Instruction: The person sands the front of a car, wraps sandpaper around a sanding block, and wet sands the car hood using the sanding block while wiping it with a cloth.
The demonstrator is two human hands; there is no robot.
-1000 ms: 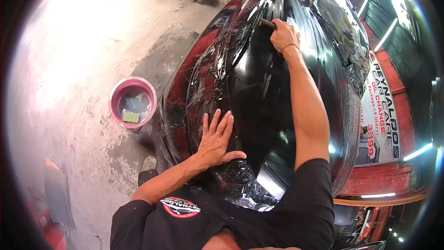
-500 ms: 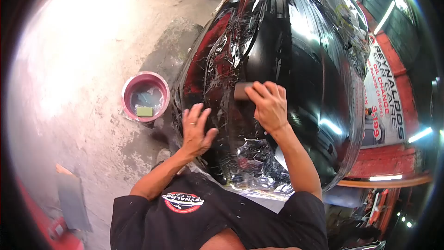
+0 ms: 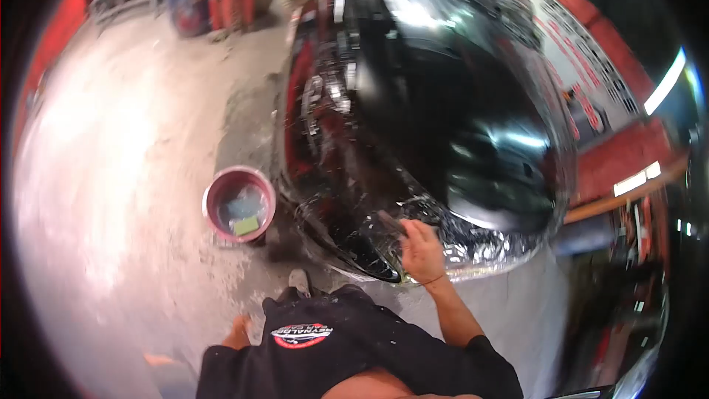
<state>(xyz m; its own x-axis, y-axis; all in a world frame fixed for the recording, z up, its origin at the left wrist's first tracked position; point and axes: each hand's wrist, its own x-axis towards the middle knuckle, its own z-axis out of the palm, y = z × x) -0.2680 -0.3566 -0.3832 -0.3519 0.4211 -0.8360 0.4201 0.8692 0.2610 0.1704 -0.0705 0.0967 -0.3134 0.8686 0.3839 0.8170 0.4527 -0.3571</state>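
Note:
A glossy black car panel (image 3: pixel 450 96) fills the middle and right, with crinkled clear plastic film (image 3: pixel 487 247) along its near edge. My right hand (image 3: pixel 423 251) is closed on a small dark flat block (image 3: pixel 391 222), held at the panel's near corner. Down by my left side, my left hand (image 3: pixel 242 325) is away from the car; it is small and blurred, and its fingers cannot be made out. A pink bucket (image 3: pixel 212 210) of cloudy water stands on the floor left of the car, with a green sponge (image 3: pixel 244 225) in it.
A concrete floor (image 3: pixel 111 199) spreads out on the left. Red posts and a blue drum (image 3: pixel 186 0) stand at the back left. A printed banner (image 3: pixel 576 59) and a red ledge (image 3: pixel 620 155) with an orange edge lie beyond the car on the right. A shoe (image 3: pixel 299 279) shows below.
My right hand has come down the panel to its near corner with the block. My left hand has left the car and dropped to my side. The view has shifted.

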